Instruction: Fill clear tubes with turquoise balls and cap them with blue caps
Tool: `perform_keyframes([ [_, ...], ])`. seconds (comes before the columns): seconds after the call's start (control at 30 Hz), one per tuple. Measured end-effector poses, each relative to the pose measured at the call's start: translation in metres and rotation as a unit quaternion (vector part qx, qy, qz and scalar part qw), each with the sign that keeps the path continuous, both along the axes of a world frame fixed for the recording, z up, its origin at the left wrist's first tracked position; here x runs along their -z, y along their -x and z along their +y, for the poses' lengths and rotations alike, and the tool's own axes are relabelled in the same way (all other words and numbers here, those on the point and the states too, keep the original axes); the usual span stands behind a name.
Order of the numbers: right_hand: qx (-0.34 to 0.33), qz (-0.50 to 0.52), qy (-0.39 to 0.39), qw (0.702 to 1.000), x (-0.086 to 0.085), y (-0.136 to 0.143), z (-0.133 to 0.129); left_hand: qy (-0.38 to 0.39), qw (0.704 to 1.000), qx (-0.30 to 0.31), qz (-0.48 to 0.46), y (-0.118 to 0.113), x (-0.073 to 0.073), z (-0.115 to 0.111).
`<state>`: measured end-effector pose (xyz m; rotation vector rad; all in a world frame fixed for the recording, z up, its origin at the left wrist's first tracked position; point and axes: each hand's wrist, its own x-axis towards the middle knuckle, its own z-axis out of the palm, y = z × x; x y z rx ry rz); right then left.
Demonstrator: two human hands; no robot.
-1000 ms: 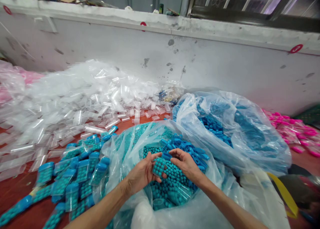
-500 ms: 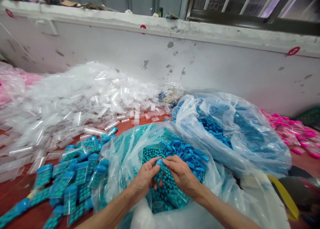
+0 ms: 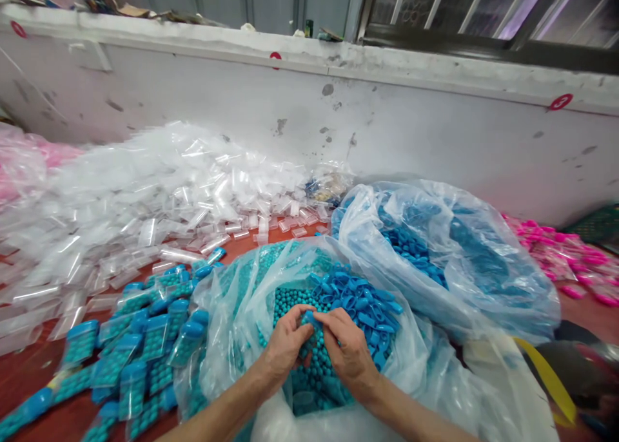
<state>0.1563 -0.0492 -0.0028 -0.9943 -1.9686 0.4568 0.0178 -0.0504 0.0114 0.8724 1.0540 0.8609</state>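
My left hand (image 3: 284,340) is closed around a small clear container of teal beads, mostly hidden by the fingers. On its top sits a blue cap (image 3: 309,316). My right hand (image 3: 347,344) is closed too, its fingertips pressed against the cap from the right. Both hands are above a plastic bag (image 3: 236,339) filled with loose teal beads (image 3: 293,300). Loose blue caps (image 3: 362,300) lie on the beads, right of my hands. A clear empty container (image 3: 304,401) rests on the beads below my hands.
Capped bead-filled containers (image 3: 133,381) lie at left on the red surface (image 3: 46,358). Behind them rises a heap of clear empty containers (image 3: 159,184). Another plastic bag (image 3: 503,287) holds blue caps at right. Pink pieces (image 3: 575,255) lie beyond it, by the white wall (image 3: 411,126).
My right fingers have moved slightly left and further over the blue cap. My left hand stays around the container. The whole view has shifted slightly.
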Motion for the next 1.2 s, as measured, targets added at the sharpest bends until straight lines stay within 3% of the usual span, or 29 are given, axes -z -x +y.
perform_keyframes([
  [0.17,-0.004,-0.022,0.158,0.987,-0.018,-0.008,0.01,-0.065,0.997,0.027,0.016,0.007,-0.001,0.004],
  [0.27,-0.015,-0.064,0.179,0.982,-0.023,-0.012,0.014,-0.049,0.998,0.039,0.025,0.009,-0.001,0.002],
  [0.4,0.021,-0.023,0.213,0.977,-0.021,-0.01,0.01,-0.045,0.997,0.053,0.038,0.008,0.003,-0.001],
  [0.53,0.037,-0.022,0.183,0.982,-0.013,-0.004,-0.001,-0.082,0.993,0.021,0.083,0.007,0.013,-0.002],
  [0.67,-0.023,-0.063,0.113,0.991,-0.012,-0.006,-0.002,-0.088,0.993,0.031,0.065,0.007,0.018,-0.002],
  [0.8,-0.045,-0.042,0.144,0.988,-0.02,-0.015,0.014,-0.081,0.996,0.03,0.034,0.007,0.013,0.0],
  [0.87,-0.029,0.012,0.249,0.968,-0.02,-0.015,0.022,-0.075,0.996,0.032,0.031,0.008,0.01,0.002],
  [0.97,0.014,0.123,0.43,0.894,-0.014,-0.009,0.028,-0.071,0.995,0.041,0.05,0.01,0.008,0.005],
  [1.03,0.044,0.181,0.459,0.869,-0.011,-0.003,0.027,-0.084,0.992,0.047,0.075,0.011,0.008,0.005],
  [1.2,0.038,0.204,0.457,0.865,-0.019,-0.001,0.026,-0.133,0.979,0.087,0.124,0.012,0.005,0.001],
])
